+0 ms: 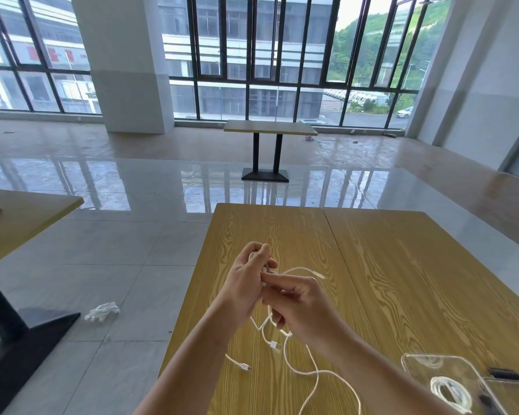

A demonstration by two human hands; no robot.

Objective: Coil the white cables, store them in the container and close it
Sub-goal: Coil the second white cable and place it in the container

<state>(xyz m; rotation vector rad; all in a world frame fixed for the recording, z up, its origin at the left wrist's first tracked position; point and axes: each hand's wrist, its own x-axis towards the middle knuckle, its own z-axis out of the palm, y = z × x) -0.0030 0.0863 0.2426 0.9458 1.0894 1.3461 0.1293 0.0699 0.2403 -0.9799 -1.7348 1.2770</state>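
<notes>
Winding a white cable (307, 359) above the tabletop (402, 265)
Left hand (246, 283) grips the coiled loops; right hand (300, 304) pinches the loose strand. Clear container (411, 362) holds another coil (450, 390).

wooden table (387, 265): loose white cable (315, 373), clear container (450, 378).

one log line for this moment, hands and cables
stage: coiling | left hand: holds coil | right hand: feeds white cable | container: open, one coil inside
</notes>
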